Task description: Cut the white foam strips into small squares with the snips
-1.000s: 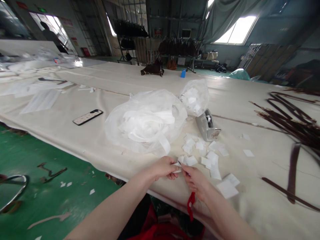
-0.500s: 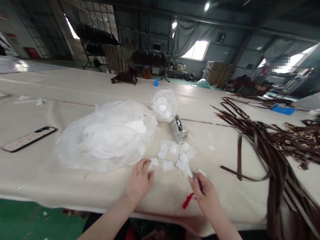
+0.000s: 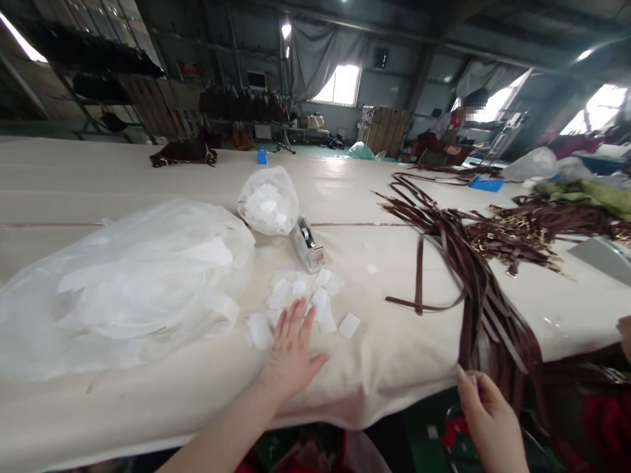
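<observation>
My left hand (image 3: 292,349) lies flat and open on the cream cloth table (image 3: 123,190), its fingertips touching several small white square pieces (image 3: 300,299). My right hand (image 3: 488,417) hangs off the table's front edge, fingers curled, next to the dangling ends of a bundle of brown straps (image 3: 473,276). A red thing (image 3: 451,430) shows beside that hand; whether the fingers hold anything I cannot make out. A grey tape dispenser (image 3: 308,246) stands behind the white pieces.
A large clear bag of white strips (image 3: 123,289) lies at the left, a smaller bag of white squares (image 3: 269,200) behind the dispenser. Buckled brown straps (image 3: 537,230) spread at the right. A person (image 3: 453,131) sits at the far right. A dark bag (image 3: 182,152) lies far back.
The view has swung right, so the phone has left the picture. My left hand went from pinching a white piece to lying flat. My right hand moved right, off the table edge toward the straps.
</observation>
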A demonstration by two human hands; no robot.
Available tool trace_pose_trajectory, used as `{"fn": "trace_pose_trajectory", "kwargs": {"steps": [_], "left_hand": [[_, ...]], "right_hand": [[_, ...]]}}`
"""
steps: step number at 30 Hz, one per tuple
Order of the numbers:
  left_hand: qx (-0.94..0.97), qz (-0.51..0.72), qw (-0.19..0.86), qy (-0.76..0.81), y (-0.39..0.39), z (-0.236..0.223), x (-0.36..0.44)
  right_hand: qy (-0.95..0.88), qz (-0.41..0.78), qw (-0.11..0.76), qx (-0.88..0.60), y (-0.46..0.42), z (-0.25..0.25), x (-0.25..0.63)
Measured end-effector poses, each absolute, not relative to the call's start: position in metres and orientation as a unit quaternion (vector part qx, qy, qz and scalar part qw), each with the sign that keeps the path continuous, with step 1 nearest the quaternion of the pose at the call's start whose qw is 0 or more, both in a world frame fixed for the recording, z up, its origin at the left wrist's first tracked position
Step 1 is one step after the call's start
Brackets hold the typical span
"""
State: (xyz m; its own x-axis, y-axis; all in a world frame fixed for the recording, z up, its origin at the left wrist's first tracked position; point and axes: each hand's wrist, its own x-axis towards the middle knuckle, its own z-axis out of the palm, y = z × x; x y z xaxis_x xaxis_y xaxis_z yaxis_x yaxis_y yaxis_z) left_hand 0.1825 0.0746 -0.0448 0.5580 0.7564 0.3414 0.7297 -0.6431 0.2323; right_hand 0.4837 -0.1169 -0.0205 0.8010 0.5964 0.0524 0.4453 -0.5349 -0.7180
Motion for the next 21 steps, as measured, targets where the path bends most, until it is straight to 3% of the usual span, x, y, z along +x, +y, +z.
{"fn": "trace_pose_trajectory", "kwargs": {"steps": [3,8,15,21], "left_hand": [[0.834,0.232,-0.003,0.501,0.092,-0.057,0.148],[0.788,0.211,-0.017,0.577,0.090,-0.082,0.103],[0.733,0.115,0.101,0.663,0.131,-0.070,0.117],[0.752,0.074,0.187,0.627,0.168,-0.051,0.136]], "right_hand": [[-0.361,0.104,0.365,-0.852,-0.103,-0.026,0.480],[-0.457,0.220,0.409,-0.759,-0.020,-0.031,0.451],[-0.426,0.217,0.421,-0.771,0.162,-0.019,0.488],[-0.438,0.304,0.438,-0.724,0.193,-0.052,0.432]]}}
